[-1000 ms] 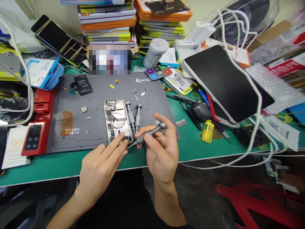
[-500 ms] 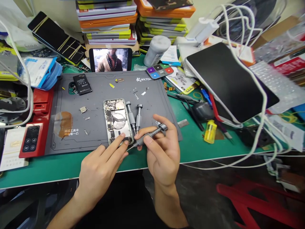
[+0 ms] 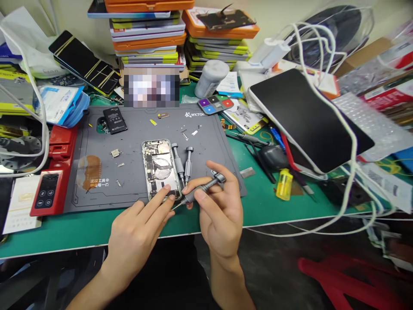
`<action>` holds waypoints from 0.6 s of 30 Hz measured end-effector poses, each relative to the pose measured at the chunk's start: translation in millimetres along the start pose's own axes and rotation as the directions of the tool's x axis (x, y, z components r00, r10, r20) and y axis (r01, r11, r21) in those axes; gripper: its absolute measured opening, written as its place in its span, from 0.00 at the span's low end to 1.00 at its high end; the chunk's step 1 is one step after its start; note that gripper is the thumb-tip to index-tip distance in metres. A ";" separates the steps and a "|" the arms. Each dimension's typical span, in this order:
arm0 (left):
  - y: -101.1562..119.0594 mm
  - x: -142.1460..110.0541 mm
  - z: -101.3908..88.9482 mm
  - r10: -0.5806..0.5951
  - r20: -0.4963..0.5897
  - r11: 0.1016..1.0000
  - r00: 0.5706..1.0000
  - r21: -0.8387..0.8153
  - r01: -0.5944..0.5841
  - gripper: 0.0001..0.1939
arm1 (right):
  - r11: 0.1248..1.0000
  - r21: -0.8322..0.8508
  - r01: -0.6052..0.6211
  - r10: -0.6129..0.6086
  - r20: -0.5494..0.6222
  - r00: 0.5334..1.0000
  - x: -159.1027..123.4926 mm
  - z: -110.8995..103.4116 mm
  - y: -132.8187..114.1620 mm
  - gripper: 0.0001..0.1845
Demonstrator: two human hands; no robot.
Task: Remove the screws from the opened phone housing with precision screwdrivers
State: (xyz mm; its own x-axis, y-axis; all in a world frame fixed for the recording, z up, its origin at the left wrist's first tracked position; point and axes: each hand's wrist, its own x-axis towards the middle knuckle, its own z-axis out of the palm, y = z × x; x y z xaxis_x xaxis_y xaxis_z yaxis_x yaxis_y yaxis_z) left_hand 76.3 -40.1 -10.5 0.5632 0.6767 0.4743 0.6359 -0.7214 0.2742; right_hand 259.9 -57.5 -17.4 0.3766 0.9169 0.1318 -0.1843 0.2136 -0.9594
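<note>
An opened smartphone (image 3: 162, 168) lies on the grey work mat (image 3: 129, 176), its inner parts bare. My left hand (image 3: 138, 234) holds its lower end, two fingertips on the frame and the thumb close to the bottom edge. In my right hand (image 3: 222, 211) a grey precision screwdriver (image 3: 203, 190) lies tilted between thumb and fingers. Its thin shaft points at the phone's bottom edge beside my left fingertips; whether the tip touches a screw is hidden. Right of the phone lie two more grey screwdrivers. A black phone battery (image 3: 115, 120) sits at the mat's upper left.
Small metal parts (image 3: 115, 153) are scattered on the mat. A propped phone (image 3: 151, 88) with a blurred screen stands behind it. Red equipment (image 3: 48, 193) borders the left. To the right are a yellow-handled tool (image 3: 284, 184), a large black-screened tablet (image 3: 309, 118) and looping white cables (image 3: 350, 172).
The whole view has shifted slightly, so the bench appears a little lower. Both hands, the screwdriver and the phone keep nearly the same arrangement.
</note>
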 end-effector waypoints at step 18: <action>0.7 0.9 0.2 0.007 -0.007 0.999 1.000 0.051 -0.006 0.15 | 0.546 -0.475 0.690 -0.775 0.027 0.631 27.3 4.1 1.4 0.34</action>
State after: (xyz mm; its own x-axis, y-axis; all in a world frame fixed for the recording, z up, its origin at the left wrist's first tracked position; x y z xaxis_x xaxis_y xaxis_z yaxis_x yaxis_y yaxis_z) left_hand 77.5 -40.0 -10.0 0.5635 0.6708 0.4822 0.6584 -0.7172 0.2283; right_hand 266.2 -30.8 -14.1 0.3563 0.4219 0.8337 0.5907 0.5896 -0.5509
